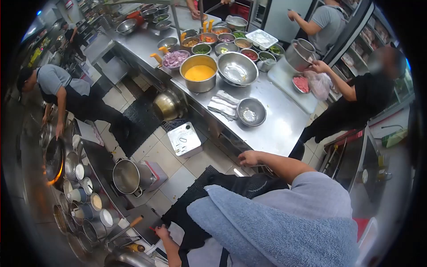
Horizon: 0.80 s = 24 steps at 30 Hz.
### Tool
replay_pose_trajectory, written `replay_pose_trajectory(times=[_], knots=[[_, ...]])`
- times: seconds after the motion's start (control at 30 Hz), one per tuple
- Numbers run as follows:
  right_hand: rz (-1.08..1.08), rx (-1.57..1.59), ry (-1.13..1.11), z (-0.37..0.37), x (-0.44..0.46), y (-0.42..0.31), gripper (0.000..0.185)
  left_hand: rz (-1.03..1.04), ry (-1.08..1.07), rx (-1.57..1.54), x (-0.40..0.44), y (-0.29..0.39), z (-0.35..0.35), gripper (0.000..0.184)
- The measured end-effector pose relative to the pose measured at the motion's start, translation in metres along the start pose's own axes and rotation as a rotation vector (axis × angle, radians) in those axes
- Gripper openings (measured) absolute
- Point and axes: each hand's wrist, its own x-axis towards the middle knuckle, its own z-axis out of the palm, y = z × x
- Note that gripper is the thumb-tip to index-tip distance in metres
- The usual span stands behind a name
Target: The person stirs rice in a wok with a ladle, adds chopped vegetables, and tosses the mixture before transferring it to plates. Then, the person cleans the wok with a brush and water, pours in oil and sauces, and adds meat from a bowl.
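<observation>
My left hand [163, 232] is low at the left, beside the stove counter. Its fingers are closed around something thin and red, too small to name. A wooden-handled utensil [132, 224] lies close to it, with several pots and containers beyond. My right hand [250, 158] hangs in front of the steel table's [284, 129] near edge, fingers loosely bent and apart, holding nothing. Beyond it on the table are a steel bowl [251, 111] and a folded striped cloth [223, 105]. A blue towel [275, 229] drapes over my shoulder.
A large pot [126, 176] and a white-lidded bin [184, 139] stand on the floor side. One co-worker [62, 84] tends a flaming wok [54, 158]; another [378, 84] holds a pot [300, 54] over a cutting board [284, 84]. A pot of yellow liquid [199, 73] sits among ingredient bowls.
</observation>
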Motion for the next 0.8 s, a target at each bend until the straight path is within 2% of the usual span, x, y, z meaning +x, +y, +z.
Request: replay_pose_trajectory(times=[0.03, 0.07, 0.1, 0.13, 0.2, 0.33, 0.37, 0.4, 0.43, 0.5, 0.6, 0.67, 0.77, 0.8], knots=[[-0.014, -0.076, 0.03, 0.002, -0.003, 0.008, 0.048, -0.005, -0.002, -0.018, 0.022, -0.007, -0.002, 0.061], [-0.03, -0.152, 0.06, 0.002, -0.003, 0.014, 0.048, 0.104, 0.034, -0.036, 0.043, -0.014, -0.005, 0.065], [0.161, 0.032, 0.024, -0.007, -0.014, -0.002, 0.049, 0.215, 0.074, -0.052, 0.058, -0.019, -0.009, 0.069], [0.351, 0.218, -0.01, -0.017, -0.029, -0.025, 0.05, 0.215, 0.075, -0.067, 0.062, -0.016, -0.013, 0.069], [0.386, 0.385, 0.102, -0.006, -0.031, -0.01, 0.051, 0.171, 0.068, -0.091, 0.068, -0.013, -0.019, 0.075], [0.473, 0.159, 0.127, 0.012, -0.064, -0.031, 0.049, 0.091, 0.179, -0.111, 0.117, -0.041, -0.022, 0.078], [0.533, 0.271, 0.149, 0.021, -0.072, -0.034, 0.045, 0.095, 0.158, -0.15, 0.117, -0.041, -0.025, 0.08], [0.385, 0.117, 0.17, 0.034, -0.072, -0.011, 0.035, 0.096, 0.144, -0.19, 0.118, -0.04, -0.028, 0.081], [0.507, 0.302, 0.177, 0.04, -0.081, -0.025, 0.029, 0.072, 0.166, -0.219, 0.124, -0.042, -0.032, 0.081], [0.516, 0.196, 0.125, 0.047, -0.083, -0.017, 0.027, 0.133, 0.125, 0.1, 0.135, -0.049, -0.034, 0.083], [0.544, 0.263, 0.171, 0.057, -0.096, -0.052, 0.043, 0.04, 0.191, 0.258, 0.137, -0.048, -0.025, 0.073], [0.543, 0.308, 0.199, 0.061, -0.101, -0.082, 0.044, -0.054, 0.18, 0.338, 0.13, -0.032, -0.024, 0.068], [0.526, 0.254, 0.206, 0.065, -0.108, -0.129, 0.044, -0.004, 0.287, 0.362, 0.153, -0.045, -0.005, 0.069], [0.518, 0.242, 0.216, 0.068, -0.111, -0.135, 0.044, -0.038, 0.232, 0.31, 0.152, -0.046, -0.006, 0.075]])
